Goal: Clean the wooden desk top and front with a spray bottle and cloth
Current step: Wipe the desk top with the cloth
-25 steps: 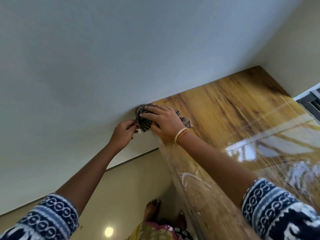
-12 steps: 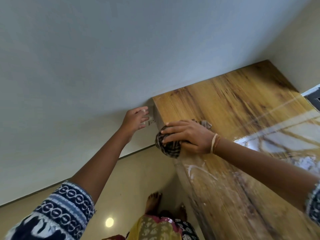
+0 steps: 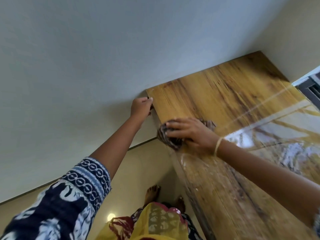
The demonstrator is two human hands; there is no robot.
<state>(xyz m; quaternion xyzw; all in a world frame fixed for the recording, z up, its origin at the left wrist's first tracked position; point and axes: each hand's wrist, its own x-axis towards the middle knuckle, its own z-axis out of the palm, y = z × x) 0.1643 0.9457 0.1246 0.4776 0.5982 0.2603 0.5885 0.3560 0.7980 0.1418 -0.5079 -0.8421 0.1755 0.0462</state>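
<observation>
The wooden desk top (image 3: 216, 94) has a glossy yellow-brown grain and runs from the wall corner toward the lower right. My right hand (image 3: 192, 134) presses a dark striped cloth (image 3: 171, 141) onto the desk's left front edge, and the cloth hangs a little over that edge. My left hand (image 3: 141, 106) rests against the desk's far left corner where it meets the wall, fingers curled on the side edge. The desk front (image 3: 225, 196) drops down below the cloth, with wet streaks on it. No spray bottle is in view.
A pale grey wall (image 3: 121, 49) fills the upper left. A beige tiled floor (image 3: 138, 170) lies below, with my bare feet (image 3: 152, 191) beside the desk front. A window frame (image 3: 310, 87) shows at the right edge.
My right hand has slid the cloth from the far wall corner along the left edge toward me. My left hand let go of the cloth and stayed at the desk's corner.
</observation>
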